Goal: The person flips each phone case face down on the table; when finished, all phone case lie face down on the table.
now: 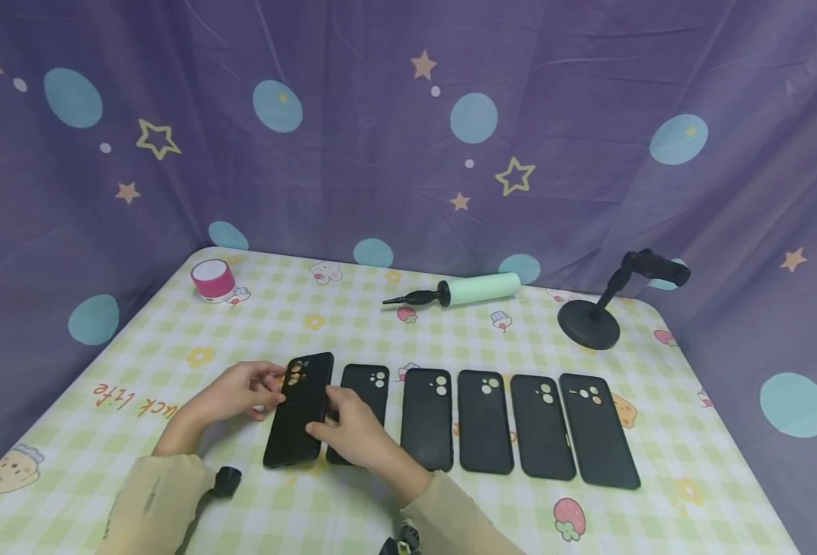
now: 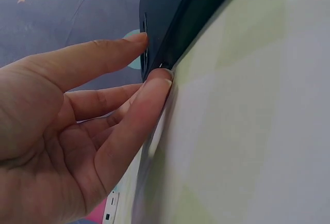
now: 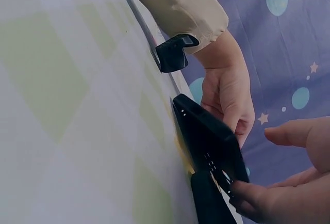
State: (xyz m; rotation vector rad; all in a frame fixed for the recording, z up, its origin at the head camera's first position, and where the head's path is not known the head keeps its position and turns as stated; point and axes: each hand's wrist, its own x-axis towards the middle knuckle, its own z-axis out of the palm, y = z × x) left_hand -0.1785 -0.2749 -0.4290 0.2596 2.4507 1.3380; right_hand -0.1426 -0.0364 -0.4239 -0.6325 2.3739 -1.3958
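A black phone case (image 1: 300,408) stands tilted at the left end of a row, its camera holes at the top. My left hand (image 1: 245,389) pinches its left edge; thumb and a finger (image 2: 147,100) meet the rim in the left wrist view. At the opposite edge, my right hand (image 1: 353,424) touches the case with its fingertips. In the right wrist view, the right thumb (image 3: 289,132) is held away from the case, whose hollow inner side shows. Partly behind the right hand lies a second black phone case (image 1: 367,383).
Several more black phone cases (image 1: 427,420) lie side by side to the right. Farther back are a pink and white cylinder (image 1: 213,280), a mint green hand pump (image 1: 481,289) and a black stand (image 1: 589,324). A checked cloth (image 1: 256,339) covers the table; a purple curtain hangs behind.
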